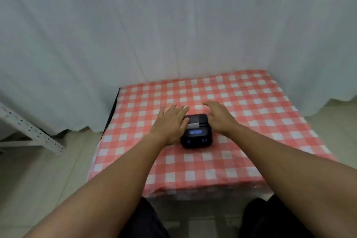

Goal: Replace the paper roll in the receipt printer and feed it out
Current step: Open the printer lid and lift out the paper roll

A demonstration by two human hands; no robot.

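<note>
A small black receipt printer (197, 131) sits near the middle of a table covered with a red and white checked cloth (251, 121), with its lit blue screen (197, 132) and a row of buttons facing the person. A short strip of white paper (193, 125) sticks out of the slot on top of the printer, just in front of the closed lid. The left hand (170, 121) lies on the left side of the printer with the palm down and the fingers spread wide and flat; its thumb (184, 120) reaches over the top edge of the printer and touches or nearly touches the left edge of the paper strip, though the picture is too blurred to say which. This hand grips nothing. The right hand (219, 116) is on the right side of the printer, also palm down and opened wide, with the fingers pointing away from the person toward the back of the table; its thumb side is just beside the right edge of the printer, and whether it touches cannot be told. This hand holds nothing either. Both bare forearms stretch from the lower corners toward the printer, and dark trousers (146, 222) show below the near edge of the table. A pale curtain (173, 25) hangs behind the table, and a white metal frame with holes (29, 127) stands on the tiled floor to the left
</note>
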